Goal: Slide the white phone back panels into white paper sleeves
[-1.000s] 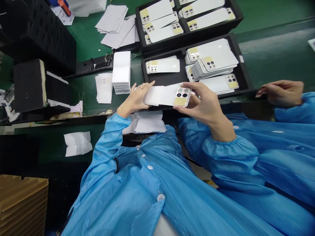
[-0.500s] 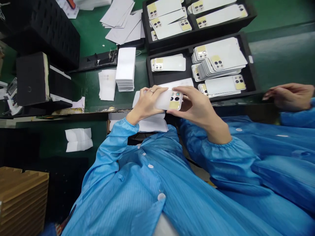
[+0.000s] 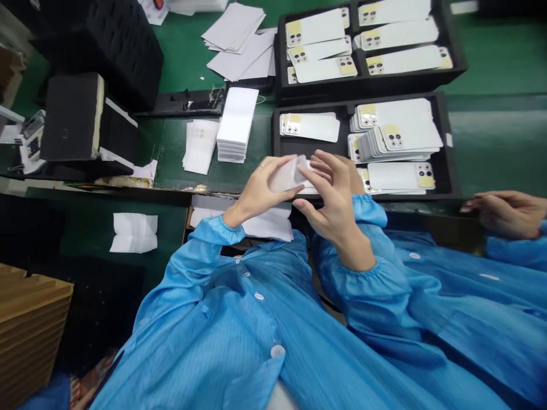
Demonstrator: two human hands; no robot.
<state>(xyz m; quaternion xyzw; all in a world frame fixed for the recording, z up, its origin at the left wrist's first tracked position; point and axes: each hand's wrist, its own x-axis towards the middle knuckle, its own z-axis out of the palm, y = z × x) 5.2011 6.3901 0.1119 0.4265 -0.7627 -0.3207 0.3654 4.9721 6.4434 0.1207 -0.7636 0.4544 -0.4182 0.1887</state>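
Note:
A white sleeve-like wrapper is held in my left hand, its fingers above and thumb below, near the bench edge. No camera rings show on it, and what lies inside is hidden. At its right end is my right hand, fingers spread and slightly curled, thumb apart. Just beyond, a black tray holds white phone back panels and a fanned stack of panels. Left of that tray stand a tall stack of white sleeves and a flatter pile.
Behind is a second black tray of panels, beside loose white papers. Black boxes stand left. A co-worker's hand rests at the right bench edge; another sleeved arm reaches in beside my right hand. A folded white sheet lies lower left.
The panel's camera rings and yellow patch no longer show between my hands. My right hand has opened its grip. A co-worker's arm has come in behind it, and the view has shifted.

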